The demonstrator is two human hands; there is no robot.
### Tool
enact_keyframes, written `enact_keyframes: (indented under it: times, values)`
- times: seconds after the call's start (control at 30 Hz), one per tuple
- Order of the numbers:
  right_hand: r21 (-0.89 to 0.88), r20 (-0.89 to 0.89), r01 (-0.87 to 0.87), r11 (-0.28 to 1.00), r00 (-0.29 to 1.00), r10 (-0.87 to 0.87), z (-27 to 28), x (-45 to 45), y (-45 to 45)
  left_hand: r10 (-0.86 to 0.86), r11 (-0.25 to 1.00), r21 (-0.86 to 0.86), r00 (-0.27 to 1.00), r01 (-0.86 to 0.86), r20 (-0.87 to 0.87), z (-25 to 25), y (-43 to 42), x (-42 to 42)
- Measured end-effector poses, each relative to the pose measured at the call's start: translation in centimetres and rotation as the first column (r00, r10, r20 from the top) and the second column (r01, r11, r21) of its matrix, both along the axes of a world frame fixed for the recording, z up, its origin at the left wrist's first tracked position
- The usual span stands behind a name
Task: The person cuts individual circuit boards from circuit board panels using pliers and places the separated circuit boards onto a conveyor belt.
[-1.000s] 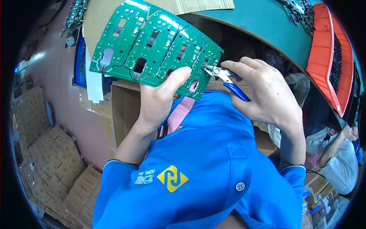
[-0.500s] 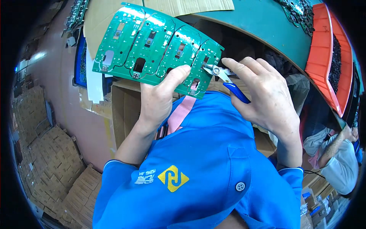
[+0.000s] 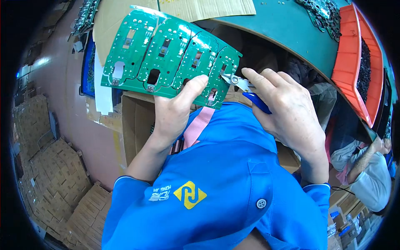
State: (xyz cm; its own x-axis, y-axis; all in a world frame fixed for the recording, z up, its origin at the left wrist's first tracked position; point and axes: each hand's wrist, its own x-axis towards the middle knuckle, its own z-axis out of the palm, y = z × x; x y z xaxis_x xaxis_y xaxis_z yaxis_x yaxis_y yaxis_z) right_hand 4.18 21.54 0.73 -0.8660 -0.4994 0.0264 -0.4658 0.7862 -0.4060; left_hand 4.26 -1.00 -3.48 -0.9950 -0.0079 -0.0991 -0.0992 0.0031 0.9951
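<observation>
Nearest my camera is the blue shirt (image 3: 216, 162), with one yellow logo (image 3: 190, 194), one button (image 3: 261, 203) in view and white lettering (image 3: 160, 193) that I read, upside down, as HONG JIA, beside characters too small to make out. Beyond it, one pink strap (image 3: 199, 125) runs down from the near edge of the green circuit board (image 3: 166, 54), which is held up, tilted, and has four sections. My left hand (image 3: 173, 112) grips its near edge, thumb on top; my right hand (image 3: 287, 100) is closed around one pair of blue-handled cutters (image 3: 236, 81), tips at the board's rightmost section. An open carton (image 3: 132, 125) sits below the board. Behind the board, I see a cardboard sheet (image 3: 208, 8) on the green counter (image 3: 283, 21). Well right of it are more boards (image 3: 327, 14), one red bin (image 3: 348, 46) holding small black pieces (image 3: 363, 71), and one other person (image 3: 373, 179); far left, many stacked cartons (image 3: 54, 175)
</observation>
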Motion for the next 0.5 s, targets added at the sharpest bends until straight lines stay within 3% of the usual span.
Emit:
enact_keyframes:
  times: [0.3,0.5]
  values:
    - [-0.15,0.076,0.019,0.989,0.997,-0.007,-0.4,-0.8,-0.7,0.088,0.987,0.129,0.994,-0.096,0.062,0.6,-0.4,-0.4]
    - [-0.138,0.14,0.051,0.989,0.99,-0.031,-0.4,-1.3,-1.6,0.076,0.991,0.11,0.997,-0.076,0.01,0.2,-1.4,-0.6]
